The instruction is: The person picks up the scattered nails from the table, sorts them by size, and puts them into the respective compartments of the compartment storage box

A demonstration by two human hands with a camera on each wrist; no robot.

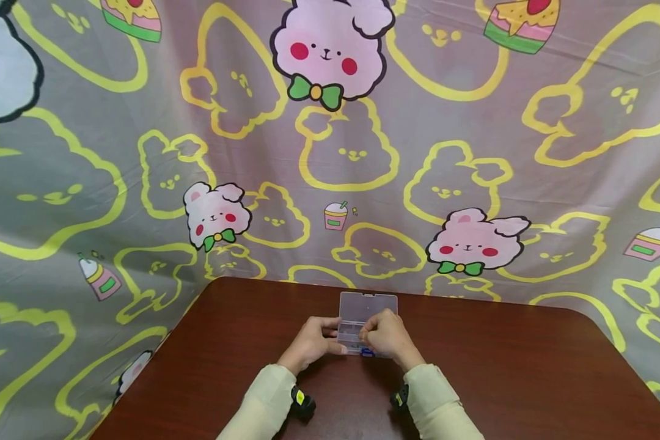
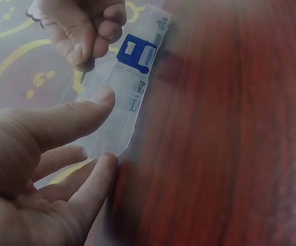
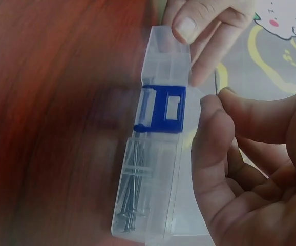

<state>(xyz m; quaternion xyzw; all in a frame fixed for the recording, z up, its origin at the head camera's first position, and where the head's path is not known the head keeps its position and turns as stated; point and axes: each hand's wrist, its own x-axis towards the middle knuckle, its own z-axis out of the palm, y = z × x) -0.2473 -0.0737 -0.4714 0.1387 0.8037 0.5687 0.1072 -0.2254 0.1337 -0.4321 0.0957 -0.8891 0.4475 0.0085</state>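
Observation:
A clear plastic compartment box (image 1: 349,330) lies on the table with its lid (image 1: 357,305) raised at the back. Its blue latch (image 3: 168,110) is at the front side. Steel nails (image 3: 132,189) show through the front wall at the right end, and a few small metal pieces (image 2: 136,95) nearer the left end. My left hand (image 1: 315,342) holds the box's left end between thumb and fingers. Over the compartments, my right hand (image 1: 386,336) pinches a thin nail (image 3: 216,82) between thumb and index finger, most of it hidden by the fingertips.
The brown wooden table (image 1: 225,366) extends around the box on both sides. Behind it hangs a grey curtain (image 1: 363,244) with cartoon rabbits. A black wrist camera (image 1: 304,404) is strapped at the left sleeve and another wrist camera (image 1: 400,398) at the right.

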